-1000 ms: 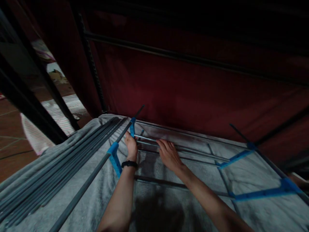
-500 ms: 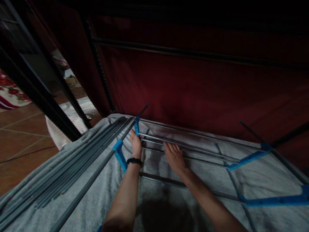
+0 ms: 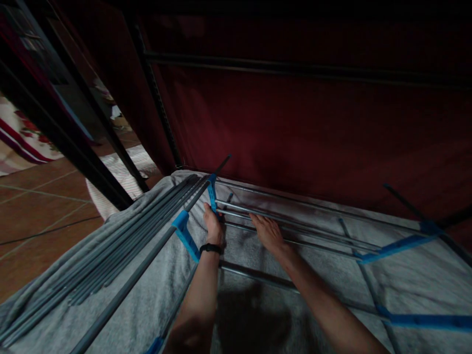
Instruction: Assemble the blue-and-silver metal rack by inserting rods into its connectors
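Note:
My left hand (image 3: 213, 225) is closed around the lower end of a blue plastic bracket (image 3: 212, 191) on the left side of a grey tube frame. Most of its fingers are hidden behind the bracket. Over the thin metal tubes (image 3: 317, 228) that run across to the right side lies my right hand (image 3: 268, 232), its fingers together and hooked over them, thumb out of sight. Another blue bracket (image 3: 186, 236) sits nearer to me on the left upright tube (image 3: 129, 285). On the right, a further blue bracket (image 3: 394, 248) meets the far ends of the tubes.
Several loose grey tubes (image 3: 121, 250) lie bundled at the left on a grey blanket (image 3: 147, 305). Behind the frame hangs dark red cloth (image 3: 295, 132) with a black metal bar (image 3: 258, 66) across it. Black posts (image 3: 84, 147) and a tiled floor (image 3: 47, 206) are at the left.
The view has shifted slightly, so the frame and both hands appear a little farther right. Both hands keep nearly the same places on the bracket and tubes.

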The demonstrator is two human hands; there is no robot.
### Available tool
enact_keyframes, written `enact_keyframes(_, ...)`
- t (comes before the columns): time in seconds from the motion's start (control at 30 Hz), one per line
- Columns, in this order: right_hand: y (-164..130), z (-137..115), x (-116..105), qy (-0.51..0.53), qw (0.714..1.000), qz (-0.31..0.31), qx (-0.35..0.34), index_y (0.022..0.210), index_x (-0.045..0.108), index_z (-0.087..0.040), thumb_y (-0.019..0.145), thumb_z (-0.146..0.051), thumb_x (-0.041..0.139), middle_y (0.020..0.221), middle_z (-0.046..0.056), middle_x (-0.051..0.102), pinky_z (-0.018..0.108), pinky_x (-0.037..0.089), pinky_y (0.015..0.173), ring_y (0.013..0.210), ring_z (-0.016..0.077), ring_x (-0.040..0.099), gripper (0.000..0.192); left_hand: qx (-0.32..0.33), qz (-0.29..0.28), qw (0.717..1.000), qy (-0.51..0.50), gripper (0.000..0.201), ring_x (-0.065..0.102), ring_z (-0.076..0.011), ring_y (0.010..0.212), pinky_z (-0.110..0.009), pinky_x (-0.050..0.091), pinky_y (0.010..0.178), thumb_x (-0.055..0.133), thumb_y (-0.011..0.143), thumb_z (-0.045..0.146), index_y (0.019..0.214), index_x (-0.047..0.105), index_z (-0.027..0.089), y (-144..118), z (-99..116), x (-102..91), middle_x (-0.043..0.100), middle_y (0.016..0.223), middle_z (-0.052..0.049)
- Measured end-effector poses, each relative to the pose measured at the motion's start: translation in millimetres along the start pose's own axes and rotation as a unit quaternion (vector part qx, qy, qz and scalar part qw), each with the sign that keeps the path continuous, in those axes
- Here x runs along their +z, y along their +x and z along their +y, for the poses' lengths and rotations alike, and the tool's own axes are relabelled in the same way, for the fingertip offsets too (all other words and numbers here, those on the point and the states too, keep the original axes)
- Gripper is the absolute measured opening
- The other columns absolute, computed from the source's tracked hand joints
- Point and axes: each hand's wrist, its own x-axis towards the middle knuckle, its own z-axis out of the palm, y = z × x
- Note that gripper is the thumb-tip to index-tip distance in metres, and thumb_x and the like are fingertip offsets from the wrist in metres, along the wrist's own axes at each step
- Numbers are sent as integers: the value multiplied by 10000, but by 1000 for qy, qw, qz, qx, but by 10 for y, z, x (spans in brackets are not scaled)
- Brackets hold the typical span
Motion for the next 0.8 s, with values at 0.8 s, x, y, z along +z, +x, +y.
enact_keyframes(0.8, 49, 26, -65, 22, 998, -58, -31, 1453, 523, -226, 1014, -162, 327, 1406, 91, 623, 365, 458, 999, 1218, 217, 606, 484, -21, -10, 1000, 4, 663, 467, -145, 513, -298, 372, 502, 345, 903, 802, 661, 547, 219, -51, 84, -1, 509, 583, -14)
